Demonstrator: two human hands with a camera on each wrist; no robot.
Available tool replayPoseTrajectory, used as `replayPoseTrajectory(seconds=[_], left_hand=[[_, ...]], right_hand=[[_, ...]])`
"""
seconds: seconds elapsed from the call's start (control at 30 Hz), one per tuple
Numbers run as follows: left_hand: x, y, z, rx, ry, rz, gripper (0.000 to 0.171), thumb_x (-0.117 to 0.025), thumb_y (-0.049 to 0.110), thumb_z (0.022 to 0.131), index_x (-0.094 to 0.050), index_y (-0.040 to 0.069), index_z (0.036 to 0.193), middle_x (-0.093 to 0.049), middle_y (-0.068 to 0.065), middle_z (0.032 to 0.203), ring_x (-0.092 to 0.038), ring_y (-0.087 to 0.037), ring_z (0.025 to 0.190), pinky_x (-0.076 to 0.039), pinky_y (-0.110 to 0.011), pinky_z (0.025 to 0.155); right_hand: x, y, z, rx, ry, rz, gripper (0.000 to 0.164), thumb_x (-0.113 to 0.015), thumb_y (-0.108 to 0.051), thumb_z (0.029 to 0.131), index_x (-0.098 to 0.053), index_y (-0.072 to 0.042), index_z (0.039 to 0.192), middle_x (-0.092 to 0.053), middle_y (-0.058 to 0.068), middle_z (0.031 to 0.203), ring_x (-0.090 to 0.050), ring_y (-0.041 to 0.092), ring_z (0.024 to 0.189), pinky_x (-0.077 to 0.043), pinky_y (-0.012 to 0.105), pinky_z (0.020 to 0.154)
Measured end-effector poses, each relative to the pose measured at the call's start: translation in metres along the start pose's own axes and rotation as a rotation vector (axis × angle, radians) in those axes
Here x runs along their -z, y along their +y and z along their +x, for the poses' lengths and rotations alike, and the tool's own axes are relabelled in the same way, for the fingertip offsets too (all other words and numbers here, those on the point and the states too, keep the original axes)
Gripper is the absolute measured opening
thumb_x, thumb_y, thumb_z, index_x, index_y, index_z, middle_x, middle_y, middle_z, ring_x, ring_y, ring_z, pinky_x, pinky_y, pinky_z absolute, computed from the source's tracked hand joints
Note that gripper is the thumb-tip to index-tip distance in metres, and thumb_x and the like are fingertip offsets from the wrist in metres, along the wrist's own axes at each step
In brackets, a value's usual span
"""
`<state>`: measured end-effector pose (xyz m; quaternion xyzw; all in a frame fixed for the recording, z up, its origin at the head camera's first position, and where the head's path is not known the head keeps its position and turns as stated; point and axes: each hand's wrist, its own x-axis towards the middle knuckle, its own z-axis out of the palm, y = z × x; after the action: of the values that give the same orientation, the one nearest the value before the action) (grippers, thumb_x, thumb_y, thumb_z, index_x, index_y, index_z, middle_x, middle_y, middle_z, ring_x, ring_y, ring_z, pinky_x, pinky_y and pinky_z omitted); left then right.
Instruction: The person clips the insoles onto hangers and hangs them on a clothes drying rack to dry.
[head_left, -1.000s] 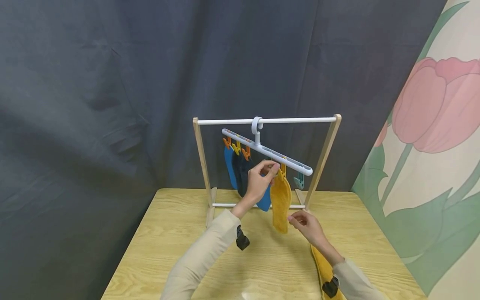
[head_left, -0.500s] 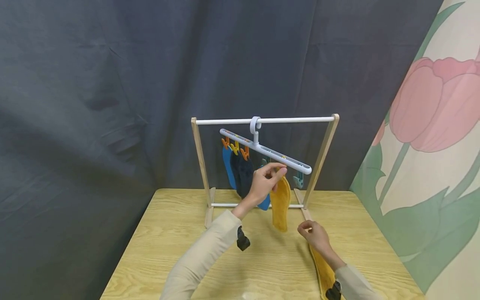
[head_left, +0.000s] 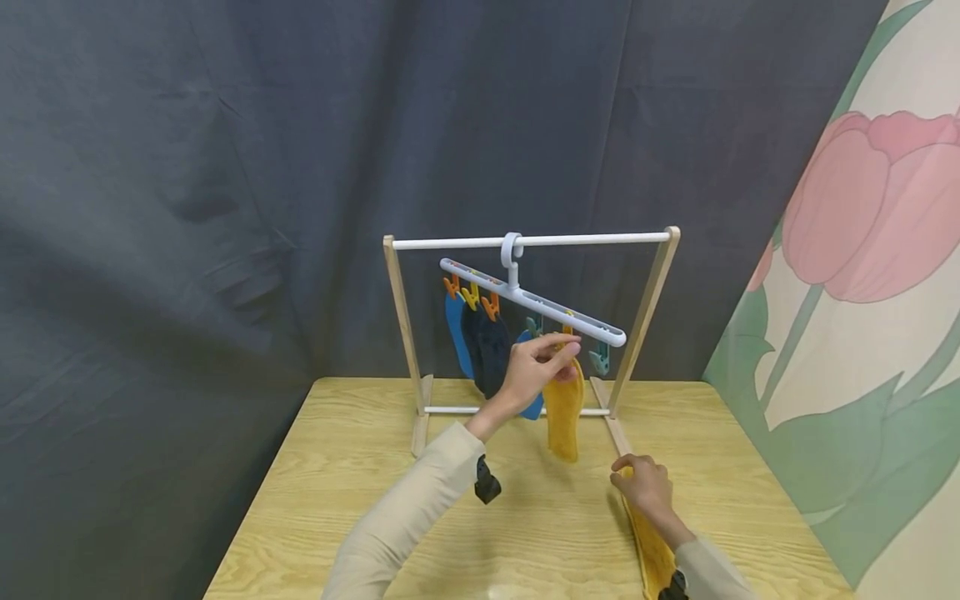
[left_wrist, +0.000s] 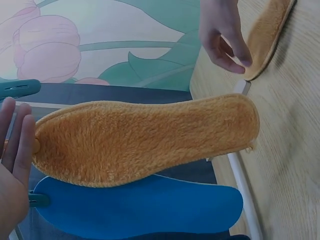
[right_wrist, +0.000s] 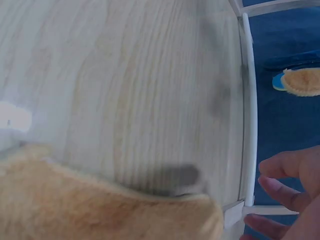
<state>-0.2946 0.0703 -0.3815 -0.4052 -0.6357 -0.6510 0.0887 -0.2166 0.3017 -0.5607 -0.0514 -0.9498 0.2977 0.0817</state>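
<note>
A fuzzy yellow insole (head_left: 562,421) hangs toe-up from a yellow clip (head_left: 567,328) on the pale hanger (head_left: 551,310). My left hand (head_left: 531,371) is at that clip, partly covering it in the head view; its fingers look straight in the left wrist view and do not appear to grip. Behind hangs a blue insole (left_wrist: 140,207) in a teal clip. Lower right, my right hand (head_left: 647,487) hovers with loosely bent fingers, holding nothing, by the far end of another yellow insole (head_left: 651,546) on the table.
The hanger hooks over the white rod of a wooden rack (head_left: 405,325). Dark insoles (head_left: 491,354) and a blue one (head_left: 457,329) hang at its left from orange and yellow clips. An unused teal clip (head_left: 600,358) dangles near the right end. A dark curtain (head_left: 480,125) stands behind.
My right hand has drawn away from the hanging yellow insole, down and right to the one on the table. My left hand has shifted slightly right, its fingers straightening at the clip.
</note>
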Motion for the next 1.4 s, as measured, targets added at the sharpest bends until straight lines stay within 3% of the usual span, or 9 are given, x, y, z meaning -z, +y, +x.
replayPoseTrajectory(seconds=[0.13,0.33,0.57,0.77,1.03,1.27,1.4], left_hand=[[-0.001,-0.015,0.0,0.008,-0.021,0.007,0.026,-0.062,0.007,0.098,-0.066,-0.004,0.121,-0.073,-0.021,0.088,-0.071,-0.033,0.072,-0.062,-0.038,0.066],[-0.002,0.011,-0.005,0.028,-0.058,0.006,0.025,-0.059,-0.001,0.098,-0.063,-0.012,0.12,-0.069,-0.03,0.096,-0.069,-0.046,0.076,-0.061,-0.047,0.068],[-0.007,0.016,-0.002,0.037,-0.101,0.013,0.027,-0.059,-0.002,0.098,-0.062,-0.011,0.122,-0.068,-0.027,0.11,-0.072,-0.03,0.087,-0.061,-0.046,0.074],[-0.009,0.014,-0.002,0.023,-0.101,0.016,0.025,-0.059,-0.003,0.097,-0.063,-0.012,0.12,-0.068,-0.027,0.109,-0.072,-0.028,0.087,-0.061,-0.045,0.075],[-0.011,0.013,-0.002,0.04,-0.104,0.05,0.025,-0.062,0.0,0.096,-0.065,-0.009,0.12,-0.07,-0.023,0.109,-0.072,-0.011,0.083,-0.061,-0.033,0.075],[-0.017,-0.019,0.004,0.045,-0.09,0.102,0.026,-0.063,0.009,0.098,-0.067,0.0,0.122,-0.072,-0.017,0.106,-0.072,-0.013,0.081,-0.059,-0.026,0.076],[-0.017,-0.021,0.007,0.035,-0.09,0.12,0.025,-0.063,0.014,0.099,-0.069,0.005,0.121,-0.073,-0.011,0.105,-0.072,-0.014,0.083,-0.058,-0.022,0.077]], right_hand=[[0.0,0.008,-0.003,-0.026,-0.016,-0.013,0.024,-0.068,-0.012,0.084,-0.068,0.002,0.104,-0.05,0.04,0.123,-0.042,0.062,0.106,-0.04,0.068,0.081],[-0.001,0.016,-0.008,-0.074,-0.061,-0.021,0.038,-0.068,-0.015,0.081,-0.06,0.004,0.113,-0.042,0.043,0.126,-0.034,0.066,0.11,-0.038,0.069,0.082],[-0.003,0.023,-0.01,-0.176,-0.128,-0.012,0.046,-0.067,-0.017,0.082,-0.052,0.005,0.119,-0.031,0.046,0.123,-0.029,0.068,0.108,-0.035,0.072,0.082],[-0.001,0.026,-0.012,-0.198,-0.164,-0.011,0.045,-0.068,-0.017,0.082,-0.051,0.006,0.117,-0.036,0.043,0.11,-0.035,0.065,0.1,-0.037,0.069,0.077],[0.0,0.028,-0.014,-0.198,-0.18,-0.024,0.049,-0.07,-0.016,0.078,-0.052,0.008,0.116,-0.04,0.04,0.106,-0.037,0.061,0.097,-0.038,0.067,0.077],[0.001,0.029,-0.016,-0.185,-0.171,-0.033,0.048,-0.071,-0.016,0.075,-0.053,0.006,0.113,-0.042,0.036,0.101,-0.039,0.057,0.094,-0.039,0.062,0.074],[0.002,0.03,-0.015,-0.176,-0.168,-0.042,0.046,-0.071,-0.016,0.076,-0.052,0.006,0.111,-0.042,0.036,0.1,-0.04,0.058,0.094,-0.038,0.062,0.075]])
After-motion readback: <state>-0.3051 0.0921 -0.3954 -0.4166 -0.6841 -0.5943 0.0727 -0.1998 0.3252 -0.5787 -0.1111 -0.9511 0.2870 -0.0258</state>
